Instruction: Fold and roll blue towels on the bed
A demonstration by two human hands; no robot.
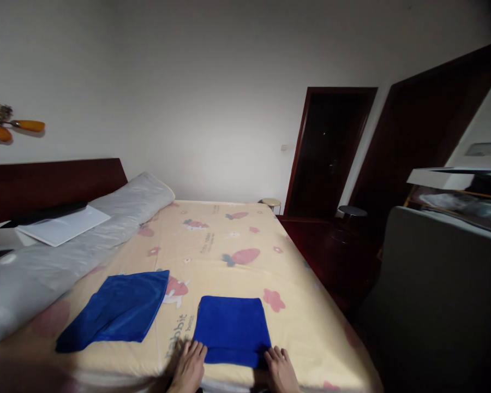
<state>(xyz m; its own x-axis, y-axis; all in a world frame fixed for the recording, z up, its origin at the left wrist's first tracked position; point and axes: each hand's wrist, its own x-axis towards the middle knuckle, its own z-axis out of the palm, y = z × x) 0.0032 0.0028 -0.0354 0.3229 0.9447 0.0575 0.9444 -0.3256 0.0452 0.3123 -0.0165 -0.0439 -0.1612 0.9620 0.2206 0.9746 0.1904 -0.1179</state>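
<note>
A bright blue cloth (233, 326), folded into a near-square, lies flat on the bed in front of me. At its near left corner is my left hand (190, 364), fingers curled over the fabric. My right hand (281, 369) has its fingers bent over the near right corner in the same way. Both thumbs are mostly hidden. A band along the cloth's near edge shows a crease between the two hands. To the left, a second, darker blue cloth (120, 308) is spread unevenly, apart from both hands.
The bed sheet (213, 229) is cream with a carrot-and-rabbit print. A grey rolled bedding bundle (85, 240) lies along the headboard (53, 183), with a white flat board (65, 225) on it. A grey panel (437, 295) and two stools stand beyond the bed's right side.
</note>
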